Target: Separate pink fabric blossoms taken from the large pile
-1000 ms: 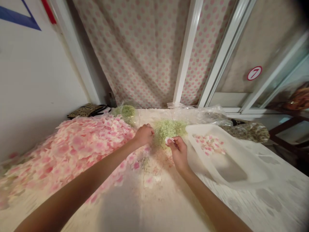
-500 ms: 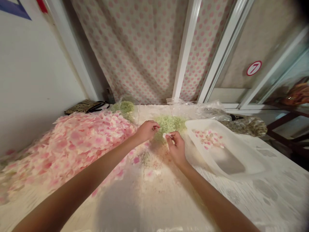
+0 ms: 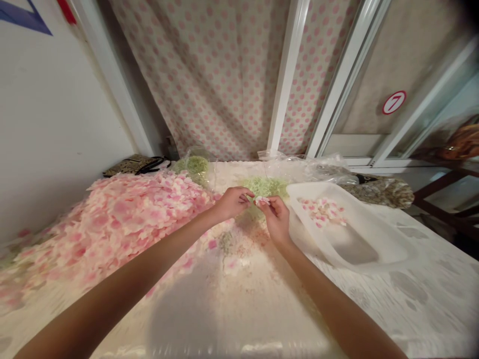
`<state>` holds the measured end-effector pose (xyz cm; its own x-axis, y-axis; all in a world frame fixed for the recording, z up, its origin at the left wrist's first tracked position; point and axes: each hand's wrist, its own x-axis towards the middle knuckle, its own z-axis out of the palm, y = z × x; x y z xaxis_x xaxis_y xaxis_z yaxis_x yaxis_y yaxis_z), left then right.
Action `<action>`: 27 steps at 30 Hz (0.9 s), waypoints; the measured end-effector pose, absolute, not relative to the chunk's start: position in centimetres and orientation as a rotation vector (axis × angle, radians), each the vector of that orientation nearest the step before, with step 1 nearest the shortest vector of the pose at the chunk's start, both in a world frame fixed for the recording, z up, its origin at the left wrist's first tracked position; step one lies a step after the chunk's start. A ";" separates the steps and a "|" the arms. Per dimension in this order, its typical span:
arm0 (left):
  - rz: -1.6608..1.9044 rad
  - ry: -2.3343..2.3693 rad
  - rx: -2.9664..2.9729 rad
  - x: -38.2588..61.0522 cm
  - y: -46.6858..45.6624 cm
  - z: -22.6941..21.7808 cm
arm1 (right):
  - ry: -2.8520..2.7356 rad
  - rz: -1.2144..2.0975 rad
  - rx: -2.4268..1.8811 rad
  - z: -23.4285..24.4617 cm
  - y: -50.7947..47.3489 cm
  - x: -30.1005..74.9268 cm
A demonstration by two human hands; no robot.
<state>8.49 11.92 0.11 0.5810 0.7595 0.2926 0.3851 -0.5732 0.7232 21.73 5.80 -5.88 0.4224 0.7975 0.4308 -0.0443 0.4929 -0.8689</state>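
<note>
Over the middle of the table, my right hand point(image 3: 277, 215) pinches a small white and pale pink artificial flower point(image 3: 262, 200) between thumb and fingers. My left hand point(image 3: 235, 203) is close beside it, its fingertips pinched together near the flower's left edge; whatever they hold is too small to make out. Behind both hands lies a heap of light green flower pieces point(image 3: 266, 185). To the left spreads a big pile of pink and cream petals point(image 3: 138, 214). On the right, a white plastic tray point(image 3: 392, 249) holds a cluster of small pink and white flowers point(image 3: 324, 212).
A clear bag with green pieces point(image 3: 197, 167) stands behind the petal pile, near a patterned pouch point(image 3: 130, 164). Clear plastic bags point(image 3: 310, 168) and a mottled bundle point(image 3: 385, 192) lie along the back. Pink crumbs and loose petals point(image 3: 235, 264) dot the white tablecloth point(image 3: 254, 309).
My hands have come closer together. The right hand with the flower has risen slightly, bringing the flower beside the left fingertips. The left hand has shifted slightly right.
</note>
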 end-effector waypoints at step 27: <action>0.949 0.993 2.106 2.3 3.4 -1.3 | -1.472 1.031 -0.728 -1.9 2.0 20.7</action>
